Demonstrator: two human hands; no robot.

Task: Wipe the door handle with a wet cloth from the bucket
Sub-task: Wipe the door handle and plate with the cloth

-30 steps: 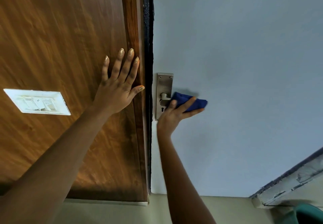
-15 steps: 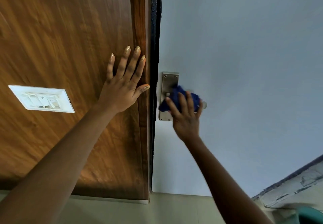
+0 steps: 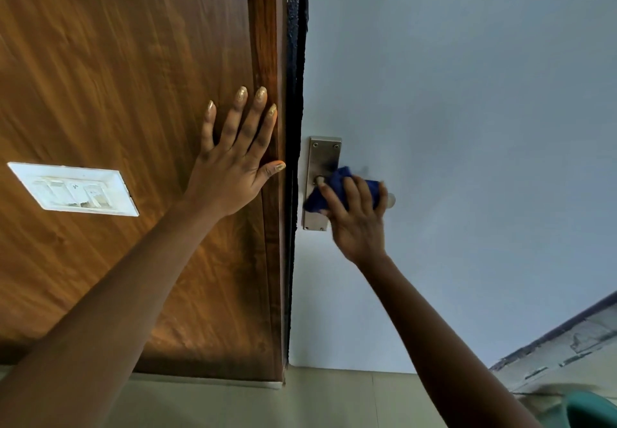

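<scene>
The metal door handle [image 3: 390,199] juts from a steel backplate [image 3: 322,157] on the pale grey door [image 3: 467,110]; only its rounded tip and its base show. My right hand [image 3: 357,217] is wrapped over the lever with a blue cloth [image 3: 340,180] pressed between fingers and handle. My left hand [image 3: 237,163] lies flat, fingers spread, on the brown wooden panel [image 3: 117,76] left of the door edge, holding nothing.
A white switch plate [image 3: 73,190] sits on the wooden panel at the left. A dark gap [image 3: 295,60] runs between panel and door. The rim of a teal bucket [image 3: 591,409] shows at the bottom right, beside a worn ledge [image 3: 561,357].
My right hand has turned from gripping the cloth from below the lever to lying over it from the right. The cloth has slid toward the backplate. My left hand stays pressed on the wood.
</scene>
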